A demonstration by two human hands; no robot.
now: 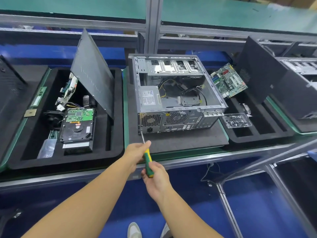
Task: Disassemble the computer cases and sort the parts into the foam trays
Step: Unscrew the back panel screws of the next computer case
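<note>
Green-yellow screwdriver [147, 157] handle partly hidden by left hand [136, 152] and right hand [157, 179], both wrapped round it (tip at computer case [178, 117] rear corner, screw unclear).

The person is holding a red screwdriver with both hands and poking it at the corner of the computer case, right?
Not quite. In the head view the screwdriver has a green and yellow handle, not a red one. The rest holds: the left hand and the right hand both grip it, and its tip sits at a back corner of the computer case.
</note>
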